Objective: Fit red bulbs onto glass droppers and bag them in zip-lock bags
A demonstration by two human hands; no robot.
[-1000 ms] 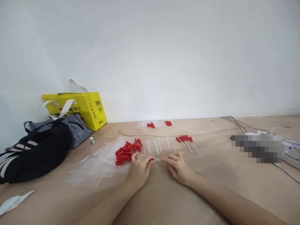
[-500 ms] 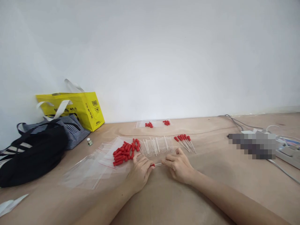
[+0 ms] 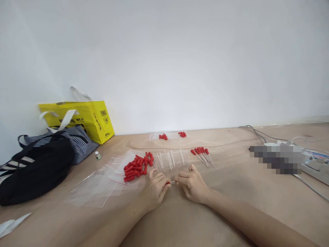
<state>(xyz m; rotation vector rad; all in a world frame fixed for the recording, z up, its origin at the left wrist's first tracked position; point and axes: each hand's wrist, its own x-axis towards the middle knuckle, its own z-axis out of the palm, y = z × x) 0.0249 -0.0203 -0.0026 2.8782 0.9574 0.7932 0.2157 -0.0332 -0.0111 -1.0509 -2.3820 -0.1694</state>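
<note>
My left hand (image 3: 156, 189) pinches a red rubber bulb (image 3: 168, 183), mostly hidden by the fingers. From the bulb a clear thin tube (image 3: 173, 182) runs to the fingertips of my right hand (image 3: 192, 184), which are closed on it. Just beyond my left hand lies a pile of red bulbs (image 3: 135, 167), partly on clear plastic bags (image 3: 102, 181). A row of clear tubes (image 3: 171, 160) lies beyond both hands. To its right, several droppers with red bulbs (image 3: 203, 155) lie side by side on the table.
A yellow bag (image 3: 100, 120), a striped bag (image 3: 83, 142) and a black bag (image 3: 43, 171) stand at the left, near a small bottle (image 3: 98, 155). More red bulbs (image 3: 182, 134) lie near the wall. Cables and a power strip (image 3: 317, 171) are at the right.
My right hand has moved slightly left, closer to my left hand, and less of the tube shows between them. My left hand has barely moved.
</note>
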